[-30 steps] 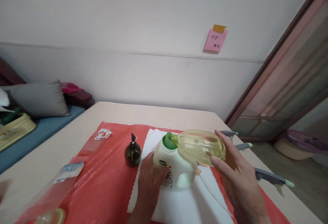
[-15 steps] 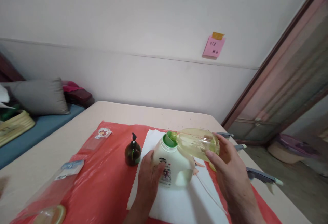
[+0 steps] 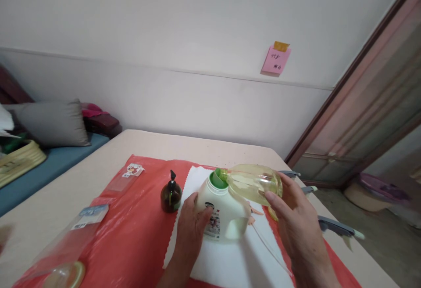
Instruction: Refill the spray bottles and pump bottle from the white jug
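A pale green detergent jug (image 3: 226,217) with a green spout inside its mouth stands on a white cloth (image 3: 217,264). My left hand (image 3: 192,224) is closed round the jug's left side, thumb on the label. My right hand (image 3: 296,209) grips the base end of a clear yellowish bottle (image 3: 251,182), which lies nearly level in the air. The bottle's green neck rests at the jug's spout; whether liquid flows I cannot tell. A dark brown pump bottle (image 3: 171,196) stands left of the jug. Something orange with a thin pale tube (image 3: 268,246) lies behind the jug, partly hidden.
Red plastic sheeting (image 3: 138,231) covers part of the beige table (image 3: 158,141). Clear packaging bags (image 3: 75,231) and a round clear container (image 3: 67,275) lie at left. Several grey-handled tools (image 3: 338,226) stick out past the right edge. A pink note (image 3: 276,61) is taped to the wall.
Almost nothing differs. Both hands keep their hold, and the yellowish bottle stays at the jug's mouth. The whole view has shifted very slightly.
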The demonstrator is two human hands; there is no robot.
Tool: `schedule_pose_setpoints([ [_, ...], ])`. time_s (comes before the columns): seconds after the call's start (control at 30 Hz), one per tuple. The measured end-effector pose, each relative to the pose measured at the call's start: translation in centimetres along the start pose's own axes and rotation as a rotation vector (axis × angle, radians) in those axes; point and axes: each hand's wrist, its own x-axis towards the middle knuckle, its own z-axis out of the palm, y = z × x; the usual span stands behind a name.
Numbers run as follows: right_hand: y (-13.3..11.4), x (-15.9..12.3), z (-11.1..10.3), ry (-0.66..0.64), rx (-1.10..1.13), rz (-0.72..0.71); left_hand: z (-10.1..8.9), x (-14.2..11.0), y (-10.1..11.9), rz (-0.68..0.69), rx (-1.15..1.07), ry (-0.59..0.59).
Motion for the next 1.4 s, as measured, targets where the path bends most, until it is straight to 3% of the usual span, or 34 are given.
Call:
schedule_pose_setpoints([
  [1.4,-0.9,-1.0,0.6,0.012,-0.01,0.012,0.1,-0.4,0.5,-0.003,0.049,-0.008],
])
